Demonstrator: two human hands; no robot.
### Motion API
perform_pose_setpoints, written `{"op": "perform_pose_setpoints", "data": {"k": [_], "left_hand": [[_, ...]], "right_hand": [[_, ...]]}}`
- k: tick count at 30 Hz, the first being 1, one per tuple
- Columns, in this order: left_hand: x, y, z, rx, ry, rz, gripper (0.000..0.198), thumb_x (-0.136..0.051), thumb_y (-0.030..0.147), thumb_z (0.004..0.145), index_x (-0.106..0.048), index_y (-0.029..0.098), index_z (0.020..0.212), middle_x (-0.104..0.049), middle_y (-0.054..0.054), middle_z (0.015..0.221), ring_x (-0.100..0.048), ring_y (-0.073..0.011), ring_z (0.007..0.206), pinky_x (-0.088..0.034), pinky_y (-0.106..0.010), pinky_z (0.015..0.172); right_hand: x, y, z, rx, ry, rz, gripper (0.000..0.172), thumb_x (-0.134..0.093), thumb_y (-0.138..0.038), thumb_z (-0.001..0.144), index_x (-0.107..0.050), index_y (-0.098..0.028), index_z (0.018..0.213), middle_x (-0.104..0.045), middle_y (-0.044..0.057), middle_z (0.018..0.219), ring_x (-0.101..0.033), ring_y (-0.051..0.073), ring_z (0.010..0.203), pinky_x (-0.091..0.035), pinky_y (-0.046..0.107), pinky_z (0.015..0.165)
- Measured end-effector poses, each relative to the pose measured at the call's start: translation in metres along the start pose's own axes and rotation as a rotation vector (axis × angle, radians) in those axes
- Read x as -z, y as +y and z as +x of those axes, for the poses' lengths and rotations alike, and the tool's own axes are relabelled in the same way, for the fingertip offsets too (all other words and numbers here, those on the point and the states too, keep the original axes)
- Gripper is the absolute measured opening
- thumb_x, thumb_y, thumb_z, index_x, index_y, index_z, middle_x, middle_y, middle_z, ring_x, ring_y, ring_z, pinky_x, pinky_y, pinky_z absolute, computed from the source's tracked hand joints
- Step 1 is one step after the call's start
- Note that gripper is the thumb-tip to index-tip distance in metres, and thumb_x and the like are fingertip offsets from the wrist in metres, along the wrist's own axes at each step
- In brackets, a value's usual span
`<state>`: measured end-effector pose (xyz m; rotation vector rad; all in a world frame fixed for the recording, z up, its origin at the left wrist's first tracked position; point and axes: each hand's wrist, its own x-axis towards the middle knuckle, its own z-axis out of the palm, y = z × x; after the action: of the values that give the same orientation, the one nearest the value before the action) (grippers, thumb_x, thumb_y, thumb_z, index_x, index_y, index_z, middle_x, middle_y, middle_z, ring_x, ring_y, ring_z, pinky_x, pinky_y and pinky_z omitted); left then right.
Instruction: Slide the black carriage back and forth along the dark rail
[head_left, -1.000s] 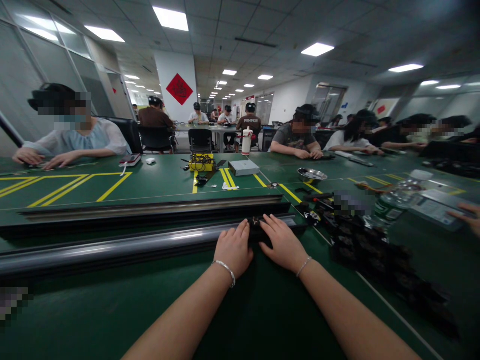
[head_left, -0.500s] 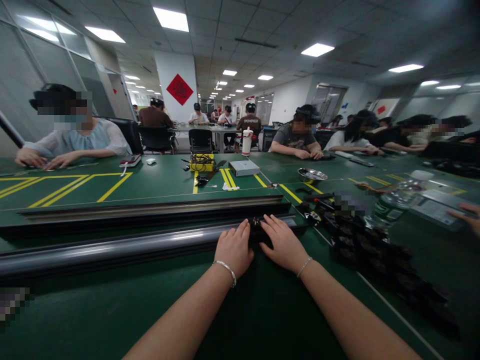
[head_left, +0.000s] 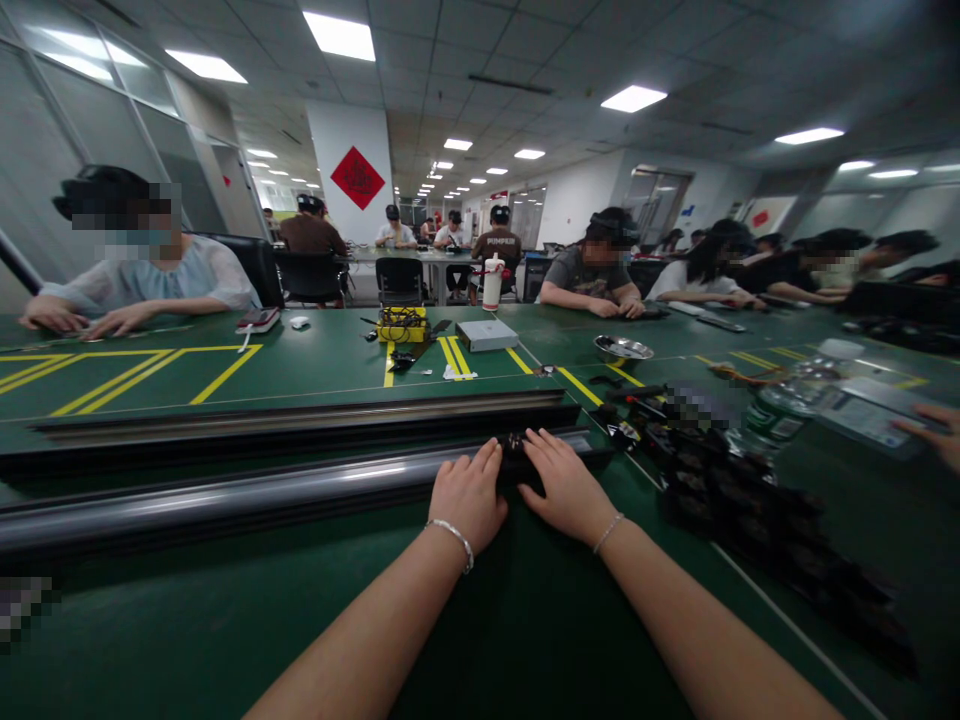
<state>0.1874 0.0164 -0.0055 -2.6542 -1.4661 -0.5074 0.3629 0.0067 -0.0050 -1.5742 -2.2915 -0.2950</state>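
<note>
A long black rail with a shiny grey rounded strip (head_left: 247,492) lies across the green table in front of me. On its right part sits a small dark block (head_left: 513,446) with light specks on top; its exact kind is not clear. My left hand (head_left: 469,493) is closed over the rail at the block's left side, thumb on the near edge. From the right, my right hand (head_left: 566,485) grips the same block, fingers over its far side and thumb in front. Behind runs a second long black rail (head_left: 315,418), which neither hand touches.
To the right lie a row of several black parts (head_left: 750,520), a clear bottle (head_left: 787,400) and a metal bowl (head_left: 622,349). Farther back are a grey box (head_left: 487,335) and a yellow box with cables (head_left: 402,325). Another person's hand (head_left: 937,430) reaches in at the right edge.
The view has shifted very slightly. Both hands keep their places at the small dark block, with no clear movement.
</note>
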Motion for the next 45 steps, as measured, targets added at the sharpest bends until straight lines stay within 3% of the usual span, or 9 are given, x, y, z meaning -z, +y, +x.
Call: {"op": "perform_pose_setpoints", "data": {"k": [19,28,35,39,45], "left_hand": [[0.0029,0.0030,0.0029,0.026,-0.024,0.015,0.061,-0.049,0.031,0.072,-0.033,0.027,0.131,-0.035,0.001,0.139,-0.050,-0.0226,0.097,-0.037,-0.039,0.081],[0.0025,0.0068,0.0002,0.022,0.001,0.055,0.060,-0.044,0.031,0.075,-0.032,0.023,0.133,-0.034,-0.001,0.140,-0.048,-0.0236,0.096,-0.036,-0.040,0.079],[0.0040,0.0054,0.0010,-0.041,-0.001,0.010,0.053,-0.042,0.028,0.077,-0.037,0.020,0.129,-0.035,-0.003,0.139,-0.038,-0.0223,0.115,-0.030,-0.039,0.093],[0.0029,0.0042,0.0045,-0.062,-0.041,0.016,0.054,-0.041,0.025,0.077,-0.035,0.015,0.130,-0.035,-0.007,0.139,-0.045,-0.0217,0.110,-0.035,-0.035,0.089],[0.0046,0.0053,0.0048,-0.052,-0.038,-0.003,0.054,-0.043,0.027,0.076,-0.037,0.017,0.129,-0.035,-0.005,0.140,-0.048,-0.0220,0.107,-0.035,-0.037,0.088]], "right_hand": [[-0.0029,0.0010,0.0005,-0.024,0.002,0.016,0.059,-0.050,-0.030,0.072,-0.039,-0.008,0.125,-0.043,0.016,0.131,-0.031,0.027,0.125,-0.027,0.044,0.103],[-0.0023,0.0000,0.0000,-0.018,0.009,0.007,0.058,-0.051,-0.029,0.072,-0.040,-0.008,0.125,-0.042,0.016,0.132,-0.031,0.027,0.125,-0.027,0.044,0.104],[-0.0034,0.0009,0.0000,-0.008,0.022,0.012,0.054,-0.048,-0.029,0.074,-0.042,-0.007,0.124,-0.041,0.015,0.132,-0.032,0.027,0.125,-0.027,0.043,0.103],[-0.0026,0.0016,0.0007,-0.014,0.023,0.018,0.051,-0.047,-0.027,0.075,-0.043,-0.009,0.123,-0.044,0.015,0.130,-0.034,0.025,0.124,-0.027,0.044,0.103],[-0.0015,0.0014,0.0006,-0.050,0.020,-0.002,0.051,-0.046,-0.027,0.074,-0.045,-0.012,0.122,-0.045,0.011,0.131,-0.033,0.026,0.124,-0.024,0.047,0.103]]}}
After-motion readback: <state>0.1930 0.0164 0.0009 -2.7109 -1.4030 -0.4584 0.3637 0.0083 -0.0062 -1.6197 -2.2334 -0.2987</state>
